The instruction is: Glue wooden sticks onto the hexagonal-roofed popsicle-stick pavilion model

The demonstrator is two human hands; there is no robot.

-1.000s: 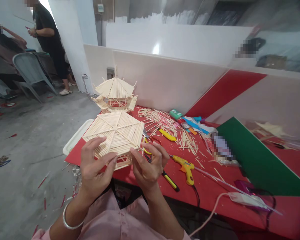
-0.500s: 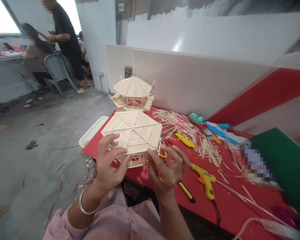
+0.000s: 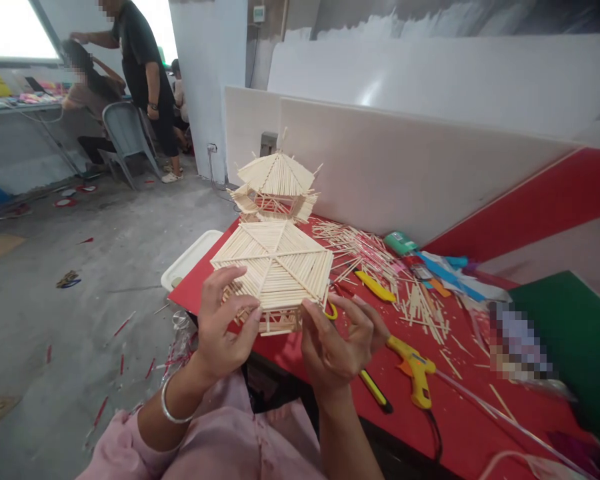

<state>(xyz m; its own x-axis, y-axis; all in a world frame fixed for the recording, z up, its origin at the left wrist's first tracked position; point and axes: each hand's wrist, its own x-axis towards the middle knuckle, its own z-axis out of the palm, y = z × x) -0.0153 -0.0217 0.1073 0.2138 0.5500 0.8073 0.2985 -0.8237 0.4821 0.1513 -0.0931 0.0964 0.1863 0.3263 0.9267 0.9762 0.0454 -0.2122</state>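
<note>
Got the six-sided stick model (image 3: 273, 257) at the near left of the counter (image 3: 455, 420), widest left-to-right and just beyond the fingers (image 3: 240, 305), with left hand (image 3: 225, 330) and right hand (image 3: 335, 347) pretty much equally close, both pinched nearly closed on its near edge.

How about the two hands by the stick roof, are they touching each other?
Apart. The head view shows a gap between the left hand and right hand, where the near edge of the stick roof shows.

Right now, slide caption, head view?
Left hand and right hand at the near edge of a pale hexagonal wooden-stick model.
</note>
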